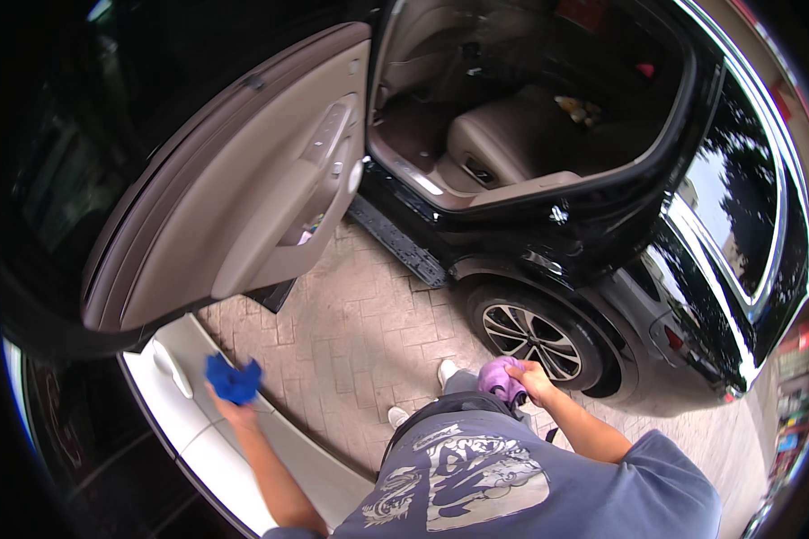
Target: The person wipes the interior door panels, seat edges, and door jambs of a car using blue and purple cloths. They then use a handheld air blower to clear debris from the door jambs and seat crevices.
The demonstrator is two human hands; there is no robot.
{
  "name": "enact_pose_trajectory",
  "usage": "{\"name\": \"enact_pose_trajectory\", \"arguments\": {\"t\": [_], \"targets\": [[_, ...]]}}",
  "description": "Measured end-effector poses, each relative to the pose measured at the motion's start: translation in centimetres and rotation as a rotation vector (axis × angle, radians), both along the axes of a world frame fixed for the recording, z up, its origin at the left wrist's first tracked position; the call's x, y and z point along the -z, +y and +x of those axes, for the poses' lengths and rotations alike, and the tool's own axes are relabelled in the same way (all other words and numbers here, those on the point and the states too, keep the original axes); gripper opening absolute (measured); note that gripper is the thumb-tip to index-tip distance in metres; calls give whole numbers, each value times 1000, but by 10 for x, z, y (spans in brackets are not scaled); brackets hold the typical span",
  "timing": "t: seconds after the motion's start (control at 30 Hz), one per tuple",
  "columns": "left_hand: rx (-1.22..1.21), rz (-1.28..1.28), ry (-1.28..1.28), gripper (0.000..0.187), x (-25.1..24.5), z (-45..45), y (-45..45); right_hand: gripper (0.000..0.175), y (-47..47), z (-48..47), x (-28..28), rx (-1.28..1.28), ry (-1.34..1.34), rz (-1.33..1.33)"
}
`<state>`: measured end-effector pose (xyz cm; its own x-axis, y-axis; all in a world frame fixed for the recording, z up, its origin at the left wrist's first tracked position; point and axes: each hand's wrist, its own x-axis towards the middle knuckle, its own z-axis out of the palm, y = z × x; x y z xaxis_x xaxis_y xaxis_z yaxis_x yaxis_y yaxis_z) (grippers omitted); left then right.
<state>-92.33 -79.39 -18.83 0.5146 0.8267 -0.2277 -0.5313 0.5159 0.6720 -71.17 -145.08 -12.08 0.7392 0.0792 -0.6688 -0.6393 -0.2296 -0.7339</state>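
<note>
My left hand [234, 409] grips a bunched blue cloth [234, 379], held out over the side of a white car [209, 438]. A crumpled purple cloth [497, 377] is in my right hand [534, 381], close to my waist. Before me stands a black SUV [600, 246] with its rear door [243, 195] swung open. The door's inner panel is beige and brown, with small things in its pocket [308, 232]. Through the doorway shows a beige rear seat [495, 141] with a few yellowish objects [578, 110] on it.
A wet running board [401, 239] juts out below the door opening. The rear wheel [532, 340] is near my right hand. Brick paving [357, 323] lies underfoot between the two cars. The white car's door handle [172, 369] sticks out beside my left hand.
</note>
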Motion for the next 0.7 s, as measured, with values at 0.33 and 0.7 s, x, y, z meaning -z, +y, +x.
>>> {"name": "enact_pose_trajectory", "arguments": {"t": [0.33,0.7], "targets": [[529,-454,131,23,52,108,-240,22,68,133,-40,154,-217,478],[515,-309,243,45,-45,293,-212,14,98,383,-74,281,-279,564]]}}
